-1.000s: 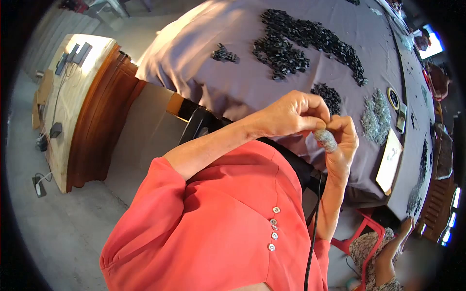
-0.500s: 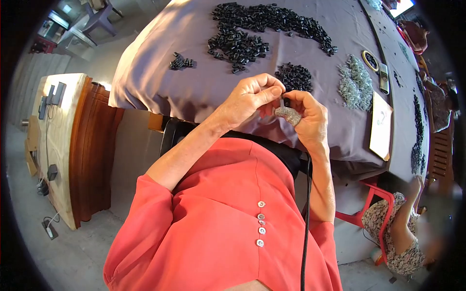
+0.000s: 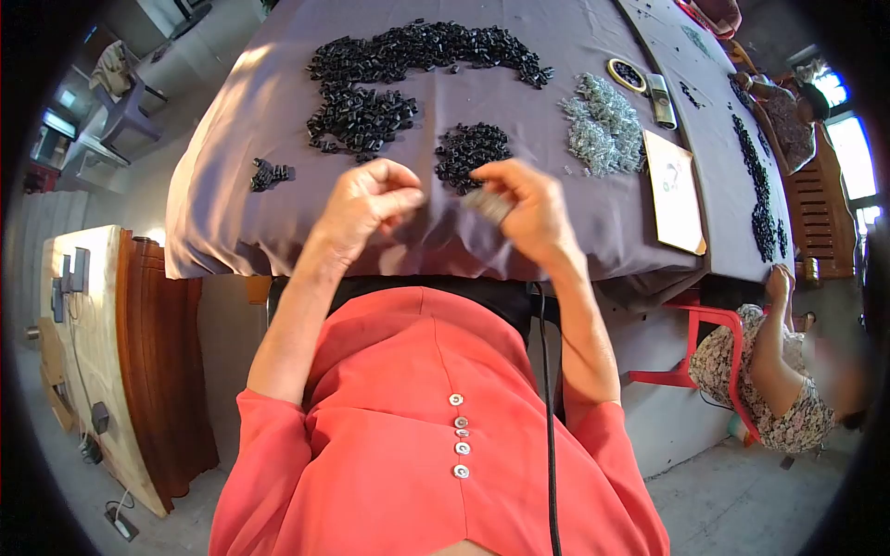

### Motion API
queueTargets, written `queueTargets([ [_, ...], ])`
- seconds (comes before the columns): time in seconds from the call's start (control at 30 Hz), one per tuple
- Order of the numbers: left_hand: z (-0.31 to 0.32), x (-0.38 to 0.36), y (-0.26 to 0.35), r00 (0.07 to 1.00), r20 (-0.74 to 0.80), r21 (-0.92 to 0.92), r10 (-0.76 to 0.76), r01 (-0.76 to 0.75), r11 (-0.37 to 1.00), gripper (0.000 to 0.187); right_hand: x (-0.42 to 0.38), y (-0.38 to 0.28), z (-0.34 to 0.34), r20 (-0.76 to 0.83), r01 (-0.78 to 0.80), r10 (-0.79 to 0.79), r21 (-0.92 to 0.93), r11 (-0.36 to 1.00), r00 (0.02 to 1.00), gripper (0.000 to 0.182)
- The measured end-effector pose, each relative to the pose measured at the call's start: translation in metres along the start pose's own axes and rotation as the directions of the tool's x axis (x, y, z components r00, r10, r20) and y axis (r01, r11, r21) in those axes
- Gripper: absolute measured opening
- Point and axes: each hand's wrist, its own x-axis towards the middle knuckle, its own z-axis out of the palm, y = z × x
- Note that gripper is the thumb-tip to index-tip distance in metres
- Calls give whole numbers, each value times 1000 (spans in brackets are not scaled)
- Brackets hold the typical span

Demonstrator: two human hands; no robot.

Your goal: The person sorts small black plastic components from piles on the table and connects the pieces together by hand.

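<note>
My right hand (image 3: 538, 213) is closed around a grey speckled lump (image 3: 489, 206), blurred by motion. Its fingertips are at the near edge of a small heap of short black tube-like pieces (image 3: 473, 148). My left hand (image 3: 371, 208) hovers over the near part of the cloth, thumb and fingers pinched together. Whether anything tiny sits in that pinch cannot be made out. Larger heaps of black pieces (image 3: 362, 120) lie beyond my hands, and a few loose black pieces (image 3: 269, 174) rest to the left.
On the grey tablecloth (image 3: 232, 222) to the right are a pile of clear small parts (image 3: 603, 125), a tape ring (image 3: 627, 74), a small box-like object (image 3: 661, 100) and a card (image 3: 675, 190). A person in a floral garment (image 3: 788, 394) sits at right. A wooden cabinet (image 3: 158, 361) stands left.
My hands were together at the grey lump and have moved apart. The right hand has carried the lump to the small black heap. The view has shifted, placing the table contents further left.
</note>
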Motion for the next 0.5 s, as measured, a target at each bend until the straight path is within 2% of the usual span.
queueTargets([
  [0.03, -10, 2, 1, 998, -59, 80, 37, -32, 996, 10, 4, 10, -8, -175, 45, -42, 8, 999, 984, 18],
  [0.1, -27, 2, 11, 979, -161, 284, 126, -76, 956, 6, 5, 36, -32, -334, -67, -38, -297, 952, 942, 9],
  [0.17, -54, 11, 0, 936, -206, 479, 286, -158, 863, 5, 1, 55, -51, -358, -263, 109, -416, 871, 927, 10],
  [0.23, -73, 13, -2, 910, -259, 687, 325, -63, 724, 8, -1, 65, -56, -416, -347, 129, -505, 790, 900, 14],
  [0.37, -89, 9, 0, 864, -400, 834, 306, 204, 513, 9, -1, 71, -52, -418, -403, 179, -544, 736, 890, 19],
  [0.43, -92, 8, -3, 841, -414, 866, 349, 245, 437, 8, 0, 69, -48, -408, -419, 198, -574, 704, 891, 21],
  [0.5, -94, 9, -7, 814, -399, 900, 422, 260, 350, 8, 0, 76, -49, -375, -363, 153, -588, 723, 914, 20],
])
